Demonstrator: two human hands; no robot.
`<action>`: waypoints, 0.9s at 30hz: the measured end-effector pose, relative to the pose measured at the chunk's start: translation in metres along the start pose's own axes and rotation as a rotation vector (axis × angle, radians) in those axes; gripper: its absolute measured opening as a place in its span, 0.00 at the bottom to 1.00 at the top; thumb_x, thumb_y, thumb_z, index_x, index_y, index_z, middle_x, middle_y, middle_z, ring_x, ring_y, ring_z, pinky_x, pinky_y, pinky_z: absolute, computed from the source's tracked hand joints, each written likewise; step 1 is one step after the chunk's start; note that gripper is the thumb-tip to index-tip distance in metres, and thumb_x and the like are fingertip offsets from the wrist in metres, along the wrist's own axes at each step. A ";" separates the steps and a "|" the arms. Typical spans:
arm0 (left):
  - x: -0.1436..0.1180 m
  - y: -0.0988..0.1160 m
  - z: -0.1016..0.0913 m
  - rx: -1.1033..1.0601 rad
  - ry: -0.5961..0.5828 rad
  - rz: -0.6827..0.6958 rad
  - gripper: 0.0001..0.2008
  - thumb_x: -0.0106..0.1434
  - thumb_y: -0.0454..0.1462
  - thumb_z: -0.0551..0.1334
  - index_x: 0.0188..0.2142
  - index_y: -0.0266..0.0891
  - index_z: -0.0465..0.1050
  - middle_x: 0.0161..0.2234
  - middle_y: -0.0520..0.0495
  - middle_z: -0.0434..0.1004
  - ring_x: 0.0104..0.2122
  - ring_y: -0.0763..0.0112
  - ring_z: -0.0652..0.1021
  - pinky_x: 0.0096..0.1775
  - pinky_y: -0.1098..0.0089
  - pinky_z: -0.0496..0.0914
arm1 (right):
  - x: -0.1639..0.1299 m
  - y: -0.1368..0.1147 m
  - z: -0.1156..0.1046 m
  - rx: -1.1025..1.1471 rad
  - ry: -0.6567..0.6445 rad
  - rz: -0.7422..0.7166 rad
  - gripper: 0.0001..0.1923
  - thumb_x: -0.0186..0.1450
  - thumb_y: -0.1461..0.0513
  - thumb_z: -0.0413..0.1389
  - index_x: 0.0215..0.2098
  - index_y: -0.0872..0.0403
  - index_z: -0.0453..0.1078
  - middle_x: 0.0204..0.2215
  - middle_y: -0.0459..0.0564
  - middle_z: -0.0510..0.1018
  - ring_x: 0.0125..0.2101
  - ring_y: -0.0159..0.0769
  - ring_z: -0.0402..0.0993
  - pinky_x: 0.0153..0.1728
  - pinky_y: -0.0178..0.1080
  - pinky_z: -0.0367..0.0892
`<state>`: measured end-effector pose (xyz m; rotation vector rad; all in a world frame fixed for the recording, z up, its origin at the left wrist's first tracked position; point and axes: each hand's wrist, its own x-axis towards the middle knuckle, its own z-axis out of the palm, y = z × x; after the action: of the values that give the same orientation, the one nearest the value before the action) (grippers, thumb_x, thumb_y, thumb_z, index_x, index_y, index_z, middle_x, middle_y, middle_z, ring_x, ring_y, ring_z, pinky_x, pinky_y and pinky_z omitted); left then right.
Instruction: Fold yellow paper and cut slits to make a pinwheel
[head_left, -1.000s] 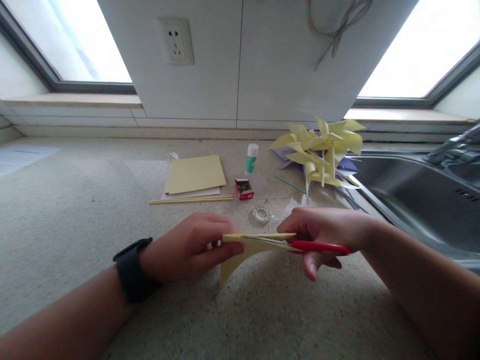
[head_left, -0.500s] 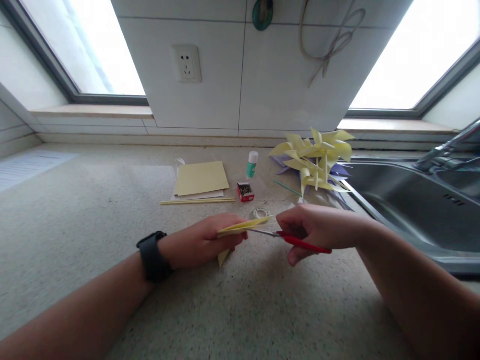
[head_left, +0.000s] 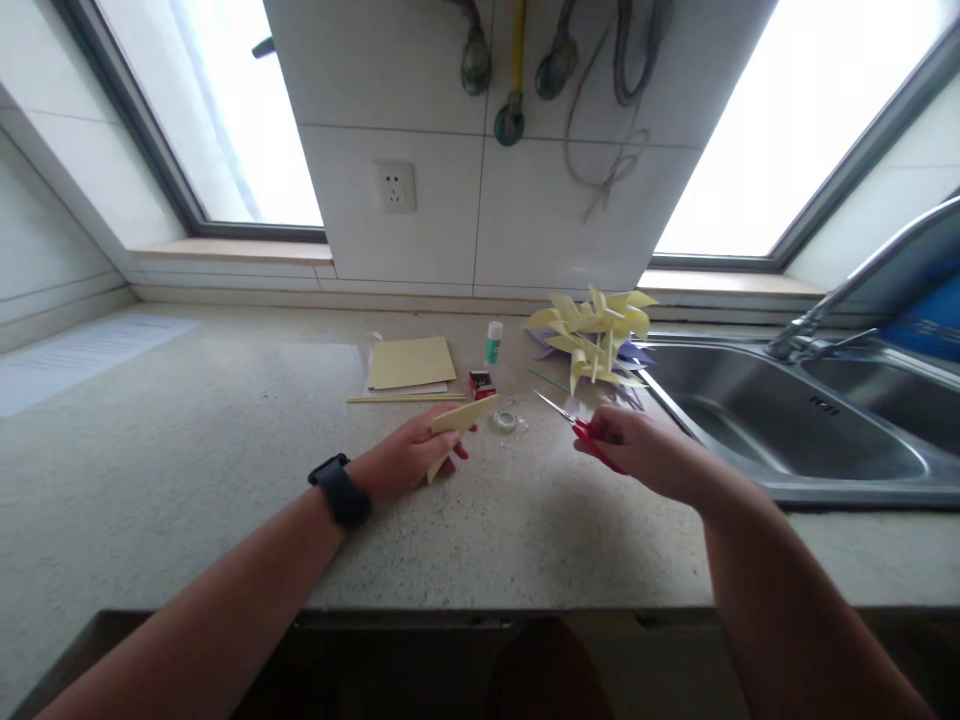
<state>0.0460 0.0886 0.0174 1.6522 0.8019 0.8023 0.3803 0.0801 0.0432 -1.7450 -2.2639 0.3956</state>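
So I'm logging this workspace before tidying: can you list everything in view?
folded paper piece: one, pale yellow, in left hand
scissors: one, red handles, in right hand
tape roll: one, clear, counter between hands
paper sheets: small stack, yellow on white, behind left hand
sticks: thin, pale, before the sheets
glue stick: one, white and green, upright
small box: one, red, open
pinwheels: a pile, yellow, some purple, beside sink
sink: steel, right
watch: black, left wrist
left hand
right hand
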 end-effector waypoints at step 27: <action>-0.205 0.025 0.168 -0.057 0.238 0.045 0.21 0.75 0.41 0.49 0.65 0.56 0.59 0.56 0.44 0.64 0.50 0.61 0.70 0.57 0.57 0.66 | -0.121 -0.052 0.050 0.015 0.534 0.137 0.17 0.71 0.55 0.50 0.44 0.59 0.75 0.44 0.64 0.76 0.46 0.53 0.70 0.49 0.51 0.64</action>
<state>0.0762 -0.1738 -0.0125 1.5465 0.8998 1.0578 0.3453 -0.0527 0.0113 -1.7441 -1.7681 -0.0341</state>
